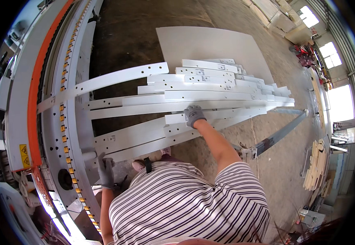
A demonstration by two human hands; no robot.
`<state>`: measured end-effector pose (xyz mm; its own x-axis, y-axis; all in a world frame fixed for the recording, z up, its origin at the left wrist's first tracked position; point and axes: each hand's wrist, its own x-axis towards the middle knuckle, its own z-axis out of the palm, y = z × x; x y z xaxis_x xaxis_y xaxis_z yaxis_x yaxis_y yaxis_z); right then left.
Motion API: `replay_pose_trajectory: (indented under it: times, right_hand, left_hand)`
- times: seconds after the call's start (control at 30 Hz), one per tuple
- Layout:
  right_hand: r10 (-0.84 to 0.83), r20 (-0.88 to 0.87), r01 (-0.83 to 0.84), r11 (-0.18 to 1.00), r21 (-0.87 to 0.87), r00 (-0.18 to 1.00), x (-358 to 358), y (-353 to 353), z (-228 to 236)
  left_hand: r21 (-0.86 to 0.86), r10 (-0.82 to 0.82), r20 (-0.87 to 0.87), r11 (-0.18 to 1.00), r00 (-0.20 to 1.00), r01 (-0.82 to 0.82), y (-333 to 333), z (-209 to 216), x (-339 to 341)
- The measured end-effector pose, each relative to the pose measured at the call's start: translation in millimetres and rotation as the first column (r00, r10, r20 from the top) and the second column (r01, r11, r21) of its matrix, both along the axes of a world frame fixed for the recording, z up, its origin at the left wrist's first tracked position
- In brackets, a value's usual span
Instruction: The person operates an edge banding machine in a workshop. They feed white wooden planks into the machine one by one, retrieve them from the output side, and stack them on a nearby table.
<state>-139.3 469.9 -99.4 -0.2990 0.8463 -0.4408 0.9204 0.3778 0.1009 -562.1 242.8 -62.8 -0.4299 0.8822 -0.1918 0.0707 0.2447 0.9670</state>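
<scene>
My right hand (pixel 193 116), in a grey work glove, is closed over a short white strip (pixel 175 119) on the near side of a stack of long white panel strips (pixel 210 96). Its fingertips are partly hidden under the curled glove. My left hand (pixel 106 171), also gloved in grey, is low beside the machine. Its fingers point up and apart at the left end of the nearest long white strip (pixel 138 152); whether they touch it is hard to see. Several strips have small dark holes and pale labels.
On my left runs a long machine with an orange rail (pixel 34 102) and a row of yellow rollers (pixel 63 116). One white strip (pixel 120 77) reaches into it. A large pale board (pixel 210 43) lies beyond the stack. A metal support arm (pixel 281 132) extends at right, with wooden offcuts (pixel 317 165) farther off.
</scene>
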Motion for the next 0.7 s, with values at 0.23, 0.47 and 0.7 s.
replay_pose_trajectory:
  times: [0.23,0.47,0.7]
  right_hand:
    - [-0.031,-0.455,-0.245,0.809,-0.534,0.890,-49,18,43]
    - [-0.129,-0.785,-0.700,0.383,-0.603,0.606,-119,33,72]
    - [-0.261,-0.443,-0.426,0.122,-0.897,0.858,-150,17,82]
  left_hand:
    - [-0.103,-0.228,-0.009,0.969,0.974,0.226,1,14,18]
    - [0.220,-0.224,-0.101,0.945,0.969,0.241,60,59,76]
    - [0.042,0.204,0.316,0.972,0.926,-0.229,35,56,36]
